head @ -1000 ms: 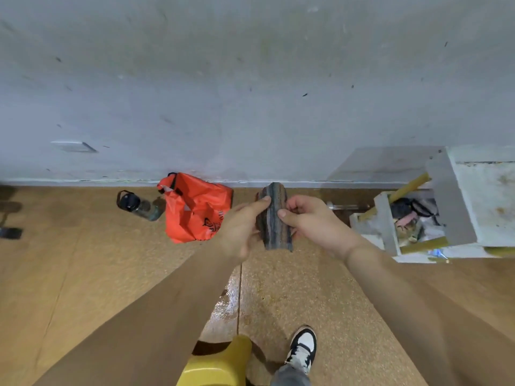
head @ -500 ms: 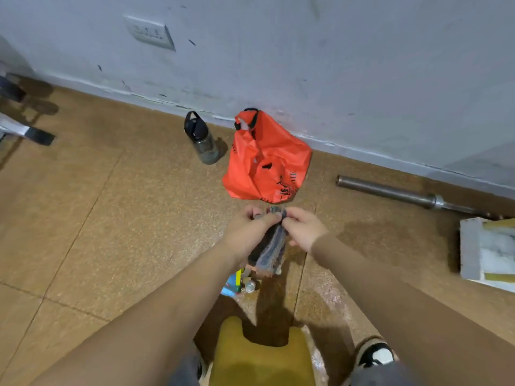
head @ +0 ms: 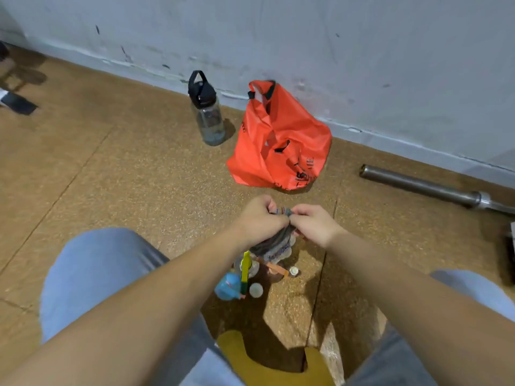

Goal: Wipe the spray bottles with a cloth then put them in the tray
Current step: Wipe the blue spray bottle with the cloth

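Cork flooring (head: 117,176) carries the spray bottles (head: 245,277), clustered beneath the hands. Left hand (head: 260,218) and right hand (head: 313,224) both pinch the cloth (head: 274,240); wiping is probably pending. Next: free one hand, lift a bottle.

Cloth (head: 274,242) apparently above spray bottles (head: 231,288)

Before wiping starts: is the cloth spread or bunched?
Bunched: left hand and right hand pinch the cloth at top; it hangs gathered below.
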Demonstrator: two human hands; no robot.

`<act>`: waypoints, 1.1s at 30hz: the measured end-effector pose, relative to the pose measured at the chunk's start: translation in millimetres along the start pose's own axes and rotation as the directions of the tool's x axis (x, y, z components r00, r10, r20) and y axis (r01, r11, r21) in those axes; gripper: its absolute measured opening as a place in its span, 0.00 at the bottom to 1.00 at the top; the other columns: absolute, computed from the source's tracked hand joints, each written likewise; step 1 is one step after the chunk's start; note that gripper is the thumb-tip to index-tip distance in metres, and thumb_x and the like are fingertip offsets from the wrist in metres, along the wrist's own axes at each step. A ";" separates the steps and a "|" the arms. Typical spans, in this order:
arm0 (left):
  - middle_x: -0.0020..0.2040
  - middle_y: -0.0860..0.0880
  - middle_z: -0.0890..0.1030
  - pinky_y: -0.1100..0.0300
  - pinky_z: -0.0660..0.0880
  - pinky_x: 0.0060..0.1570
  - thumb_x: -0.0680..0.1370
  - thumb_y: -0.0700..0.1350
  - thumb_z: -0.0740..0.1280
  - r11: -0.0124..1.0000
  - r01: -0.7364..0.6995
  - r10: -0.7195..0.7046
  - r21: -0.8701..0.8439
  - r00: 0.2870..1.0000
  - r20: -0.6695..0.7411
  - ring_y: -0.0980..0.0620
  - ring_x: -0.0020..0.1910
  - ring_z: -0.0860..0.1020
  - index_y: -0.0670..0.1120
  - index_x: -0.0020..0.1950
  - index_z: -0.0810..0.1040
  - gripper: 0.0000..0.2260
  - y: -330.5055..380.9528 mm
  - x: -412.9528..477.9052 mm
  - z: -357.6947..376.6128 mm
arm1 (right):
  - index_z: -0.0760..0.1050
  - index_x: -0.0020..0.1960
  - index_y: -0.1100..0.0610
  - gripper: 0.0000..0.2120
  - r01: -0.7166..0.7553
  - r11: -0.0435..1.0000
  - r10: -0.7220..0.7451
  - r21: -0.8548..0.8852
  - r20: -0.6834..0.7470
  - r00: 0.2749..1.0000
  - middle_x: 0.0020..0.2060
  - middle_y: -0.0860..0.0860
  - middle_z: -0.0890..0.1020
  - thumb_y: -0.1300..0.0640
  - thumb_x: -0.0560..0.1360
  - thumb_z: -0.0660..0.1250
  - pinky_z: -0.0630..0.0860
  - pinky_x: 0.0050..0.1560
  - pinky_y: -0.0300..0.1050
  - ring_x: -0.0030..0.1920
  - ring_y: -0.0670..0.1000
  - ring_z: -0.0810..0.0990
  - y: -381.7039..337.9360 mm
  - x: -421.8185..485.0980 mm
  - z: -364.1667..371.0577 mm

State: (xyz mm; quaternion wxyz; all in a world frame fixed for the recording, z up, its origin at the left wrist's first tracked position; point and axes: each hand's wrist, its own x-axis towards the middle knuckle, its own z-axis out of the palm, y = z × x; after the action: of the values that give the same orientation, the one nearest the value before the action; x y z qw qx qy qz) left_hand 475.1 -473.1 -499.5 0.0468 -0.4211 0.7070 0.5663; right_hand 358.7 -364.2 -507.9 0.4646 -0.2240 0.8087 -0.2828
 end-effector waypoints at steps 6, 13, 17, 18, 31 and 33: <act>0.36 0.47 0.74 0.56 0.71 0.35 0.70 0.39 0.75 0.996 0.091 -0.091 -0.016 0.996 -0.002 0.49 0.34 0.74 0.49 0.41 0.70 0.14 -23.1 1.4 -3.4 | 0.81 0.57 0.52 0.08 -0.055 0.998 0.055 0.009 -0.027 0.998 0.49 0.47 0.81 0.56 0.81 0.65 0.72 0.50 0.41 0.50 0.49 0.77 14.9 8.4 16.5; 0.38 0.47 0.77 0.55 0.74 0.39 0.71 0.40 0.71 0.987 0.159 -0.159 -0.012 0.981 -0.112 0.46 0.37 0.76 0.47 0.44 0.72 0.09 -30.3 3.3 -3.2 | 0.81 0.48 0.55 0.10 -0.138 0.990 0.137 -0.001 -0.073 0.988 0.41 0.49 0.80 0.54 0.82 0.63 0.67 0.37 0.41 0.38 0.48 0.72 27.0 17.3 30.2; 0.39 0.47 0.78 0.55 0.73 0.40 0.73 0.44 0.71 0.993 0.071 -0.062 0.096 0.994 -0.094 0.46 0.41 0.77 0.47 0.45 0.73 0.07 -21.4 7.6 11.3 | 0.78 0.44 0.56 0.09 -0.160 0.986 0.163 0.039 -0.105 0.981 0.39 0.51 0.77 0.58 0.81 0.62 0.67 0.45 0.43 0.41 0.51 0.72 29.8 23.0 30.7; 0.40 0.47 0.78 0.55 0.73 0.41 0.73 0.44 0.71 0.991 0.063 -0.053 0.116 0.995 -0.088 0.46 0.42 0.77 0.47 0.45 0.73 0.07 -22.8 7.2 12.7 | 0.79 0.48 0.57 0.08 -0.168 0.985 0.170 0.029 -0.100 0.980 0.41 0.52 0.78 0.57 0.82 0.63 0.68 0.46 0.43 0.41 0.51 0.73 29.9 22.5 28.9; 0.39 0.42 0.80 0.56 0.74 0.33 0.72 0.38 0.75 0.956 0.232 -0.241 0.179 0.970 0.026 0.46 0.34 0.77 0.40 0.48 0.78 0.09 -36.2 -41.4 -20.9 | 0.75 0.41 0.55 0.10 -0.082 0.997 0.082 0.014 -0.085 0.993 0.32 0.56 0.75 0.52 0.80 0.65 0.70 0.33 0.47 0.31 0.53 0.73 43.9 -16.1 81.1; 0.36 0.44 0.79 0.63 0.72 0.27 0.71 0.37 0.76 0.954 0.233 -0.238 0.190 0.971 0.002 0.48 0.31 0.76 0.41 0.42 0.78 0.08 -46.8 -51.3 -36.3 | 0.75 0.41 0.55 0.09 -0.072 0.997 0.072 0.002 -0.057 0.996 0.30 0.56 0.77 0.54 0.79 0.64 0.70 0.28 0.45 0.29 0.54 0.75 40.3 -18.9 99.9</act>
State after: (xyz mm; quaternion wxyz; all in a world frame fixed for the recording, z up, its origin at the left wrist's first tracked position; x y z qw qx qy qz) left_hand 553.3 -476.0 -494.4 0.1625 -0.4889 0.7016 0.4923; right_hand 451.3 -347.5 -563.7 0.4513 -0.1864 0.8292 -0.2720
